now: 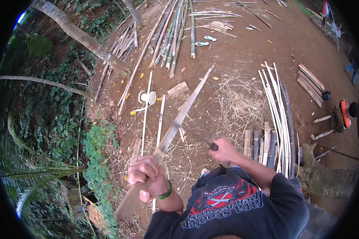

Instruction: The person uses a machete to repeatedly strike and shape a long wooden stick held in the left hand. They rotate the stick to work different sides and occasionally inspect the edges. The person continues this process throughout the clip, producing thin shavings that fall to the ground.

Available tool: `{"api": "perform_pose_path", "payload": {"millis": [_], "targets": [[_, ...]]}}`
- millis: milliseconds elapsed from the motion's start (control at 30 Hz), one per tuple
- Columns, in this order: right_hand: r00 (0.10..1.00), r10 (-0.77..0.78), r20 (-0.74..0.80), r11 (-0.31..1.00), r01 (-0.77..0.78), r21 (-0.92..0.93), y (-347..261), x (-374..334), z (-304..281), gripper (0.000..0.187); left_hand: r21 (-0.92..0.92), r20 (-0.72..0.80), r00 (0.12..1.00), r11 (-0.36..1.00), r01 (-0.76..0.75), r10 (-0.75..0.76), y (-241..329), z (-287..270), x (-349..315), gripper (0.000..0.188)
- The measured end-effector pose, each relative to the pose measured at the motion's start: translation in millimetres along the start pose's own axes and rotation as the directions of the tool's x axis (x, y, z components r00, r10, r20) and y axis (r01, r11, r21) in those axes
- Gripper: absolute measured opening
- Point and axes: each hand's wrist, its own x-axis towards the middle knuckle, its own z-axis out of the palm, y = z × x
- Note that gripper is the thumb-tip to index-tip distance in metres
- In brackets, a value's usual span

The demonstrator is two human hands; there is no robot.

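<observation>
My left hand (pixel 147 175) is closed around a long flat split bamboo strip (pixel 183 114), which slants from the lower left up to the far middle. A green band circles that wrist. My right hand (pixel 225 150) grips the dark handle (pixel 214 147) of a knife. Its thin blade, blurred, reaches left from the fist toward the strip just beyond my left hand; whether it touches the bamboo I cannot tell. Slim pale strips (pixel 146 119) lie on the ground past my left hand.
Fibre shavings (pixel 243 97) litter the brown soil ahead. A bundle of pale bamboo strips (pixel 277 111) and short cut pieces (pixel 266 143) lie right. Bamboo poles (pixel 175 36), sandals (pixel 205 41), a white spool (pixel 148 98) and a wood block (pixel 178 90) lie farther off. Plants (pixel 101 159) border the left.
</observation>
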Motion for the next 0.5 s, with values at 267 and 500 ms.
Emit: {"api": "perform_pose_path", "payload": {"millis": [267,500], "targets": [[0.96,0.256,-0.117,0.96,-0.267,-0.083,120,62,19,0.023,0.056,0.054,0.994,0.994,-0.093,0.09,52,8,-1,0.039],[0.996,-0.028,0.082,0.999,0.031,-0.029,36,22,41,0.024,0.14,-0.117,0.989,0.988,-0.07,0.087,62,-16,-9,0.035]]}}
